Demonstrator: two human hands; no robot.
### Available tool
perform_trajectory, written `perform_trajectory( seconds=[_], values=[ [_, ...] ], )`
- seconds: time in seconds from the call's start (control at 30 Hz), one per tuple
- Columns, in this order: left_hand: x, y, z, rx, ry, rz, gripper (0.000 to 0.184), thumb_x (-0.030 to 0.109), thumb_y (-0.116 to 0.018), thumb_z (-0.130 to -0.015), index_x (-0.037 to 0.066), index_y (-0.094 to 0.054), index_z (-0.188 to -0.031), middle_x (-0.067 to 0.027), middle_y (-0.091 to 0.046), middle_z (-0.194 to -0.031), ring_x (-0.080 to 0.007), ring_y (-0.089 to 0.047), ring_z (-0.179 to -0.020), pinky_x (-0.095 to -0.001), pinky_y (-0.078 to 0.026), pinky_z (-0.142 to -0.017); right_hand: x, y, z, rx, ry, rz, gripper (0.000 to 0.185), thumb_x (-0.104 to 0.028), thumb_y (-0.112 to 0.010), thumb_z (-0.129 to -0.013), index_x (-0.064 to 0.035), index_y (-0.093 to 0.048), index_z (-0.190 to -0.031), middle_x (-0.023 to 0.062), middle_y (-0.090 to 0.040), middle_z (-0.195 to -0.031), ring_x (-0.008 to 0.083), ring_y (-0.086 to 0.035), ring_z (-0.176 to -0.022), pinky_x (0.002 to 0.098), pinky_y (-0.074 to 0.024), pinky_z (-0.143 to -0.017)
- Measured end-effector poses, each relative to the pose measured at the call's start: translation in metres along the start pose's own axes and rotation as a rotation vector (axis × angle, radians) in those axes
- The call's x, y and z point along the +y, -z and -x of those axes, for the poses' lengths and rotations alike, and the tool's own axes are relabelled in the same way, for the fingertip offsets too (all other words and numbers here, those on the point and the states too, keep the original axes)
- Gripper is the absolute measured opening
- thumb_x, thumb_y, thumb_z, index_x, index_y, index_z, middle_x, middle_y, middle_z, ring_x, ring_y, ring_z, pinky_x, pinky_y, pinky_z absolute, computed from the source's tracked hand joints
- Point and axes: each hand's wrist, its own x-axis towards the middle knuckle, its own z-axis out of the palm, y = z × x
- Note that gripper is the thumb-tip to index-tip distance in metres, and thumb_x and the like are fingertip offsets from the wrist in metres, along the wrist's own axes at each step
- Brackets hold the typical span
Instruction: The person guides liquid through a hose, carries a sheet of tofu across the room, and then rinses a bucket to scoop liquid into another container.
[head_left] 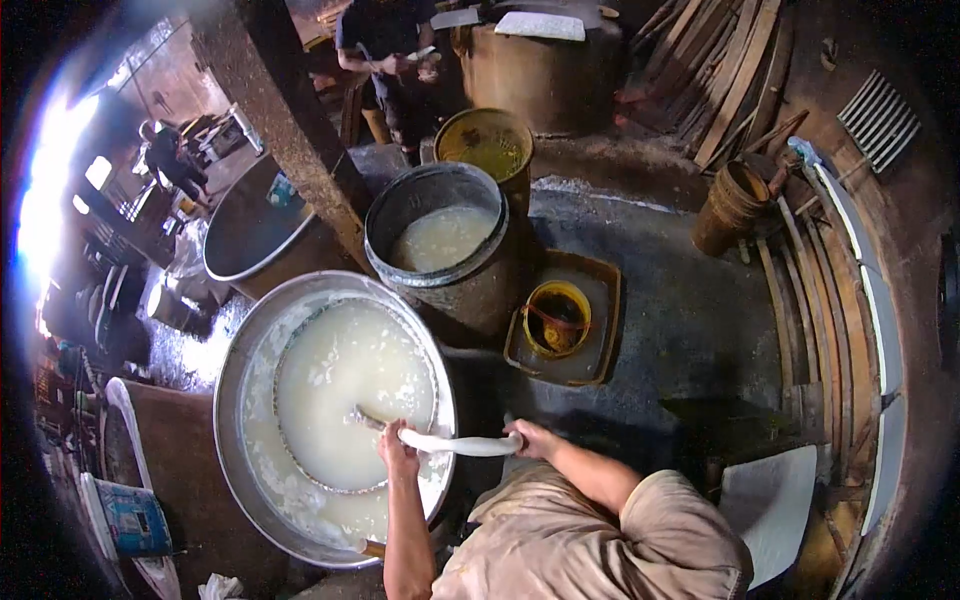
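Observation:
My left hand (pixel 398 450) is closed round one end of a thick, smooth white length (pixel 462 444), slightly bent, which could be twisted cloth or a pipe. Around its other end my right hand (pixel 533 440) is closed, close to my body. A greyish stub (pixel 370 417) sticks out past my left hand, over the liquid. Below is a wide metal vat (pixel 232 375) of milky white liquid (pixel 340 375) with froth on it. A thin ring (pixel 278 400) lies in the liquid, partly sunk. At the vat's near edge a wooden stick end (pixel 373 548) shows.
Beyond the vat stands a dark barrel (pixel 450 295) of whitish liquid, with a yellowish bucket (pixel 525 160) behind. A yellow pail (pixel 557 318) sits in a square tray (pixel 606 350). A wooden post (pixel 285 120) rises at left. Another person (pixel 385 60) stands at the back.

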Motion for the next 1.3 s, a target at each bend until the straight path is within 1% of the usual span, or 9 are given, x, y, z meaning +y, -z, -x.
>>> perform_trajectory(
  seconds=[0.07,0.33,0.4,0.47,0.5,0.6,0.93,1.07,1.3],
  values=[
    [0.003,-0.001,0.005,0.004,0.002,-0.043,0.015,0.008,-0.064,-0.075,0.004,-0.054,-0.086,-0.007,-0.056,-0.074,-0.0209,-0.06,-0.06,-0.0285,-0.049,-0.046,-0.008,-0.005,-0.012,0.268,-0.165,0.329,0.027,-0.033,-0.058,-0.079,-0.0153,-0.057,-0.099,0.0029,-0.055,-0.081,0.0149,-0.053,-0.071,0.0297,-0.0433,-0.056],
    [-0.007,0.003,0.002,-0.003,0.0,-0.098,0.029,0.015,-0.067,-0.073,0.006,-0.051,-0.095,-0.0049,-0.055,-0.069,-0.0169,-0.059,-0.055,-0.0267,-0.04,-0.04,0.001,0.016,0.002,0.035,0.043,0.181,0.031,-0.035,-0.06,-0.077,-0.0132,-0.058,-0.099,0.0056,-0.054,-0.094,0.0224,-0.048,-0.091,0.0394,-0.0411,-0.075],
    [-0.019,0.02,-0.023,-0.02,-0.016,-0.155,0.024,0.018,-0.068,-0.072,0.008,-0.051,-0.085,-0.0009,-0.046,-0.063,-0.0108,-0.042,-0.045,-0.0249,-0.036,-0.04,-0.016,-0.006,-0.001,0.267,-0.178,0.403,0.032,-0.035,-0.059,-0.077,-0.0133,-0.057,-0.1,0.0054,-0.055,-0.096,0.0201,-0.05,-0.088,0.0376,-0.0425,-0.071],
    [-0.014,0.008,-0.01,0.038,0.009,-0.214,0.022,0.02,-0.069,-0.072,0.008,-0.054,-0.082,0.0003,-0.046,-0.066,-0.0098,-0.042,-0.049,-0.0239,-0.037,-0.042,0.006,0.042,-0.024,0.069,0.038,0.126,0.031,-0.036,-0.058,-0.078,-0.0151,-0.057,-0.101,0.0045,-0.055,-0.095,0.0191,-0.051,-0.086,0.0372,-0.0428,-0.069],
    [-0.012,0.007,-0.007,0.028,0.011,-0.257,0.018,0.014,-0.059,-0.08,0.002,-0.057,-0.094,-0.0109,-0.062,-0.08,-0.0179,-0.061,-0.06,-0.0261,-0.049,-0.051,-0.002,0.042,-0.022,0.048,-0.021,0.161,0.032,-0.037,-0.059,-0.077,-0.0159,-0.057,-0.101,0.0041,-0.055,-0.095,0.0193,-0.05,-0.086,0.0372,-0.0425,-0.067],
    [-0.012,0.002,-0.004,0.086,-0.002,-0.315,0.017,0.016,-0.061,-0.079,0.003,-0.055,-0.088,-0.0057,-0.059,-0.073,-0.0148,-0.057,-0.054,-0.0255,-0.046,-0.045,-0.015,0.018,-0.006,0.197,-0.168,0.386,0.036,-0.041,-0.062,-0.073,-0.0176,-0.057,-0.1,0.0038,-0.055,-0.095,0.021,-0.05,-0.086,0.0387,-0.0412,-0.065],
    [-0.006,-0.002,0.003,0.021,-0.045,-0.25,0.018,0.017,-0.062,-0.077,0.003,-0.056,-0.087,-0.006,-0.057,-0.069,-0.0148,-0.057,-0.055,-0.0273,-0.047,-0.049,-0.017,0.013,0.002,0.169,-0.21,0.095,0.008,-0.028,-0.058,-0.078,-0.0203,-0.057,-0.077,-0.0013,-0.055,-0.068,0.0128,-0.051,-0.06,0.0267,-0.0374,-0.045],
    [0.007,-0.008,0.003,0.149,-0.094,-0.009,0.013,0.017,-0.062,-0.074,0.005,-0.056,-0.072,-0.0026,-0.049,-0.058,-0.013,-0.045,-0.045,-0.0279,-0.031,-0.038,-0.031,-0.057,0.049,0.047,-0.091,0.113,0.018,-0.023,-0.059,-0.081,-0.0197,-0.05,-0.066,-0.0067,-0.045,-0.057,0.0093,-0.046,-0.055,0.025,-0.0345,-0.043],
    [0.024,0.021,0.003,-0.001,-0.014,0.205,0.014,0.011,-0.057,-0.075,-0.001,-0.055,-0.08,-0.0102,-0.055,-0.067,-0.0202,-0.054,-0.056,-0.0306,-0.047,-0.052,-0.035,-0.113,0.078,0.391,-0.1,0.18,0.023,-0.028,-0.065,-0.077,-0.0209,-0.048,-0.064,-0.0062,-0.042,-0.057,0.0099,-0.045,-0.052,0.0239,-0.0331,-0.042]
  ],
)
